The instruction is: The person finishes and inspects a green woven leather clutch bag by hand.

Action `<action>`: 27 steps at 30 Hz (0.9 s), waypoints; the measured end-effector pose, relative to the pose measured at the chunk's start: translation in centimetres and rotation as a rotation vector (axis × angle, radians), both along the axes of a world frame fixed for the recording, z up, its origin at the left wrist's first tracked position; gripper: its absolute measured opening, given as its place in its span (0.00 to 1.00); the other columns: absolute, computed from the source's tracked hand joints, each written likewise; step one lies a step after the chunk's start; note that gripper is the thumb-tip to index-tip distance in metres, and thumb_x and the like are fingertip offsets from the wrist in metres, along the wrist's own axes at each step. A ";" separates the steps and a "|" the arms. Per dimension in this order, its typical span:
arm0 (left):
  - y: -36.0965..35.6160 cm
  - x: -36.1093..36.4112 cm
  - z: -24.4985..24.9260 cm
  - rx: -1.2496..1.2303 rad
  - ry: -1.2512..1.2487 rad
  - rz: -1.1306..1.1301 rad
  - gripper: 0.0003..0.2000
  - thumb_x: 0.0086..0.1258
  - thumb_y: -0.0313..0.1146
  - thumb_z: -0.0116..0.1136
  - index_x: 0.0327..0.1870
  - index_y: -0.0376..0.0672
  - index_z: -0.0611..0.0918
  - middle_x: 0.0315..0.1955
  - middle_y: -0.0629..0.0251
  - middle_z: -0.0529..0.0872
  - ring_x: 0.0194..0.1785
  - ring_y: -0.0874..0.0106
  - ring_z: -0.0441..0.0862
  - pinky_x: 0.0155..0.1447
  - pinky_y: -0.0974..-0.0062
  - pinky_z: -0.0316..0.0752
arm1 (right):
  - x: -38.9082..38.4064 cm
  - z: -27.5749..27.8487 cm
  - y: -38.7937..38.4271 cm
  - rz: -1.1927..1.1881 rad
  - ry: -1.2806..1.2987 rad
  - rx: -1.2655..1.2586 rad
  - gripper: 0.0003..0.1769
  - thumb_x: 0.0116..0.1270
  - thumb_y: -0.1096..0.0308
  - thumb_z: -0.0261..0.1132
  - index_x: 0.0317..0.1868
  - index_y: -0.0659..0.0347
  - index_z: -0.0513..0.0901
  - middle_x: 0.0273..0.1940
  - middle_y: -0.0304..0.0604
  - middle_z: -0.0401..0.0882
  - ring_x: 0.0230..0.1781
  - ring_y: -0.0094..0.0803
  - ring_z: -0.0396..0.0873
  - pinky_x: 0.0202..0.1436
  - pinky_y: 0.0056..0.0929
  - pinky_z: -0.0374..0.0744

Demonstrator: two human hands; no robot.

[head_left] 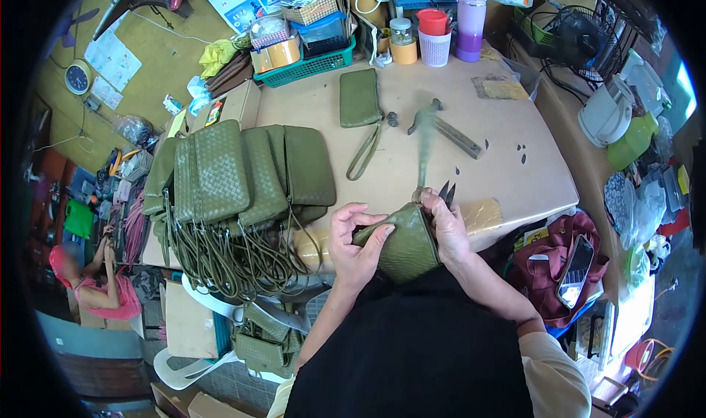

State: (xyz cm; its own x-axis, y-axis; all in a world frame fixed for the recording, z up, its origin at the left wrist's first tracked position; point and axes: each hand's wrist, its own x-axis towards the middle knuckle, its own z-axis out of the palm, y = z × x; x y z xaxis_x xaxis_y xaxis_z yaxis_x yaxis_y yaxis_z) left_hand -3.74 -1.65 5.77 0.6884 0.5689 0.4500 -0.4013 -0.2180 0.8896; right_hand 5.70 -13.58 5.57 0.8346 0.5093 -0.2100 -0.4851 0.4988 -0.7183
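Observation:
A green woven pouch (406, 250) is held between my hands at the table's front edge. My left hand (356, 243) pinches its left upper edge. At its top right corner, my right hand (447, 225) grips the pouch, with dark pointed blades (447, 193) sticking up beside the fingers. A blurred green strap (424, 149) rises from that corner. Further back lies another green pouch (359, 98) with a wrist strap (364, 153). A hammer (457, 137) rests on the table to the right. Piled woven pouches (213, 171) with hanging straps (228, 260) are at the left.
Small dark pieces (523, 153) dot the table's right part. A green basket (305, 68), a purple bottle (471, 24) and a white cup (434, 48) stand at the back. A maroon bag (533, 282) is at the right front. Another person (110, 293) sits far left.

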 end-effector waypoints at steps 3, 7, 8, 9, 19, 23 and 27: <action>1.2 -0.8 1.6 0.212 0.218 0.005 0.20 0.60 0.25 0.68 0.53 0.36 0.77 0.34 0.64 0.83 0.41 0.75 0.82 0.47 0.78 0.76 | 0.2 -0.9 -0.1 0.029 -0.112 -0.024 0.10 0.70 0.60 0.64 0.39 0.58 0.76 0.32 0.30 0.73 0.30 0.16 0.66 0.33 0.19 0.67; 2.1 -0.9 4.8 0.526 0.404 -0.069 0.20 0.58 0.28 0.70 0.52 0.36 0.81 0.34 0.62 0.83 0.37 0.72 0.81 0.42 0.77 0.76 | 0.5 -0.2 -0.5 0.136 -0.531 -0.124 0.09 0.74 0.64 0.60 0.44 0.61 0.74 0.32 0.31 0.74 0.28 0.13 0.66 0.29 0.16 0.63; 2.1 -0.9 5.1 0.654 0.355 -0.087 0.19 0.58 0.29 0.70 0.51 0.36 0.83 0.33 0.61 0.83 0.35 0.71 0.81 0.40 0.77 0.76 | 0.5 0.0 -0.5 0.140 -0.533 -0.122 0.09 0.74 0.64 0.60 0.44 0.61 0.74 0.32 0.31 0.74 0.28 0.13 0.66 0.29 0.16 0.63; 2.0 -1.0 5.4 0.655 0.355 -0.084 0.19 0.58 0.29 0.70 0.51 0.36 0.83 0.33 0.61 0.83 0.35 0.71 0.81 0.40 0.77 0.76 | 0.5 0.3 -0.4 0.169 -0.590 -0.175 0.08 0.73 0.65 0.60 0.42 0.61 0.73 0.30 0.28 0.70 0.28 0.13 0.63 0.30 0.16 0.63; 2.8 -1.2 5.3 0.465 0.153 0.247 0.02 0.66 0.22 0.56 0.34 0.33 0.79 0.24 0.65 0.74 0.27 0.77 0.70 0.32 0.79 0.66 | 2.1 4.8 -3.2 0.052 -1.011 -0.435 0.11 0.68 0.69 0.66 0.46 0.65 0.78 0.38 0.38 0.81 0.41 0.20 0.79 0.46 0.22 0.76; 4.9 -1.9 3.4 0.354 0.005 0.348 0.11 0.76 0.33 0.49 0.33 0.36 0.74 0.26 0.70 0.68 0.29 0.80 0.64 0.35 0.81 0.60 | 5.1 2.8 -6.1 0.034 -1.064 -0.423 0.27 0.56 0.66 0.76 0.52 0.70 0.77 0.50 0.45 0.82 0.40 0.24 0.80 0.44 0.23 0.77; 4.7 -2.2 1.0 0.280 -0.049 0.198 0.12 0.75 0.37 0.51 0.34 0.38 0.73 0.27 0.71 0.68 0.31 0.80 0.62 0.36 0.81 0.60 | 3.8 2.0 -5.4 0.002 -0.718 -0.407 0.39 0.48 0.61 0.81 0.57 0.71 0.75 0.50 0.43 0.82 0.24 0.12 0.64 0.31 0.14 0.68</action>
